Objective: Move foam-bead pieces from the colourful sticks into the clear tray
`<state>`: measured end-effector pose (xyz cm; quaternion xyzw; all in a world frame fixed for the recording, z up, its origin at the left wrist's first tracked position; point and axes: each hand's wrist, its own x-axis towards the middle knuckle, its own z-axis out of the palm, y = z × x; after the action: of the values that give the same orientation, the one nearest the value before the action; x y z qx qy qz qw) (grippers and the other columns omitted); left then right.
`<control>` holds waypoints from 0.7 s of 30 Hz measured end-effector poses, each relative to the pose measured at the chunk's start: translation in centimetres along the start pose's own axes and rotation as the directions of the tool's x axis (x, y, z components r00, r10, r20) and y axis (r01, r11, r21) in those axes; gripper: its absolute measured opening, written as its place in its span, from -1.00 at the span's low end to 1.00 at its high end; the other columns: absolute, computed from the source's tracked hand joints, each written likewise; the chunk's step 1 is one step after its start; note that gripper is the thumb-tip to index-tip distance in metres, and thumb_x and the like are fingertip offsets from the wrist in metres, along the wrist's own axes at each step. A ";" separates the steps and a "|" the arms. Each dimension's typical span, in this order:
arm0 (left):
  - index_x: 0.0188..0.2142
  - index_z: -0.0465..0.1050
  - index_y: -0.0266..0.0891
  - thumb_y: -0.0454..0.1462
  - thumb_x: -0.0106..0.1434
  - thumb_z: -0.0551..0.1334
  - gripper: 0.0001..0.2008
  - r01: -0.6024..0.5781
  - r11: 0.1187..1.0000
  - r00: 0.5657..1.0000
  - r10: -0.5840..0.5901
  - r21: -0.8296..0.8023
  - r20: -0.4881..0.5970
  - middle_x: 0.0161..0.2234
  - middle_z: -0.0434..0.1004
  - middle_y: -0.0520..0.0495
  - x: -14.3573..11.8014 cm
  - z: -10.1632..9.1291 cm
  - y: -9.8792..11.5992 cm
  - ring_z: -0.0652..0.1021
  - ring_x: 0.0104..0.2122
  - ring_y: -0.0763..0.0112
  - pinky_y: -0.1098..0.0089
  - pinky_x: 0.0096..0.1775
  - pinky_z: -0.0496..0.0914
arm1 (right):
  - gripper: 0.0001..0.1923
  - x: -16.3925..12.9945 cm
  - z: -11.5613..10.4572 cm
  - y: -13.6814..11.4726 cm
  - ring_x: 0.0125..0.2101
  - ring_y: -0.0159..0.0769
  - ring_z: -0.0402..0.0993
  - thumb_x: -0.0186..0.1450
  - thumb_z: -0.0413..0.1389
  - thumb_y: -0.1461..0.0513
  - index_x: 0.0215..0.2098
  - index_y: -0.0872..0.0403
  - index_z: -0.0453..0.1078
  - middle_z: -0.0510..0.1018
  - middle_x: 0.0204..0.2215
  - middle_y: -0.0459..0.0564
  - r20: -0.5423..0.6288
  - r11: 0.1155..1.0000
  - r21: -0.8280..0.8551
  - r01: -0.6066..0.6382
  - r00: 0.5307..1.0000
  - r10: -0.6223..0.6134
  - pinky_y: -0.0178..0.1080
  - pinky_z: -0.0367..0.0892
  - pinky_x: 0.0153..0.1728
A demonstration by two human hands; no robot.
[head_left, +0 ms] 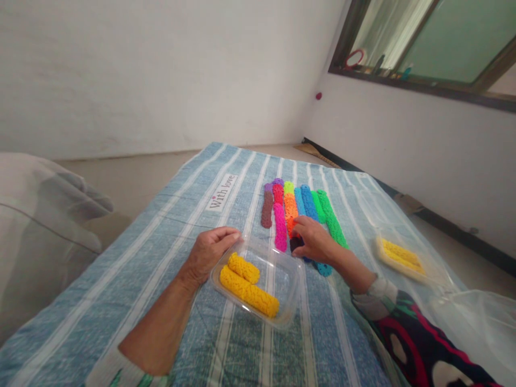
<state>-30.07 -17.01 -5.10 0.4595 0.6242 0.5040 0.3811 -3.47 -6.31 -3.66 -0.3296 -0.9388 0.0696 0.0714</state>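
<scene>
My left hand (209, 252) grips the far left rim of a clear plastic tray (292, 285) that holds two yellow textured rolls (248, 284). My right hand (312, 239) rests with its fingertips on a dark roll (295, 243) at the near end of a row of coloured rolls. That row lies on the striped cloth: brown (266, 208), pink (280, 226), red (278, 193), orange (290, 210), blue (308, 201) and green (332, 217) rolls side by side. Whether the fingers pinch the dark roll or only touch it is unclear.
A blue-and-white striped cloth (193, 215) printed "With love" covers the surface. A second clear tray with yellow rolls (401, 255) sits at the right on clear plastic sheeting (463, 312). A grey pillow (40, 226) lies left. White walls and a window ledge (403, 75) stand behind.
</scene>
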 end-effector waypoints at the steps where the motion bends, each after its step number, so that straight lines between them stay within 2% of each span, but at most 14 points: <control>1: -0.40 0.60 -0.24 -0.06 0.02 0.32 -0.71 -0.002 1.000 1.000 0.002 0.000 0.000 -0.42 0.61 -0.03 0.0 0.0 0.0 0.52 -0.40 0.33 0.38 -0.33 0.37 | -0.64 0.0 0.0 0.0 -0.10 -0.11 0.31 0.01 0.41 0.17 -0.33 0.09 0.39 0.41 -0.18 0.05 -0.004 1.000 0.005 0.003 1.000 -0.003 -0.12 0.24 -0.13; 9: -0.37 0.60 -0.25 -0.05 0.04 0.31 -0.69 -0.015 1.000 1.000 0.015 0.013 0.007 -0.40 0.63 -0.06 0.1 -0.1 -0.5 0.53 -0.37 0.31 0.37 -0.33 0.39 | -0.67 -0.3 0.3 0.0 -0.06 -0.09 0.30 0.04 0.38 0.22 -0.31 0.09 0.37 0.42 -0.15 0.08 -0.036 0.999 0.018 0.050 0.998 -0.050 -0.12 0.23 -0.11; 21: -0.38 0.59 -0.24 -0.06 0.05 0.30 -0.71 -0.017 0.999 1.000 0.017 0.028 0.012 -0.42 0.60 -0.02 0.1 0.0 -0.3 0.51 -0.40 0.35 0.38 -0.36 0.37 | -0.90 -0.6 0.2 -0.8 -0.30 -0.23 0.32 0.17 0.22 0.29 -0.35 0.09 0.37 0.49 -0.38 -0.01 0.005 0.985 -0.105 0.135 0.991 -0.136 -0.20 0.07 -0.26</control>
<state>-30.16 -16.98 -5.38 0.4731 0.6249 0.4958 0.3740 -3.54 -7.27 -3.72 -0.2684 -0.9613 0.0147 0.0597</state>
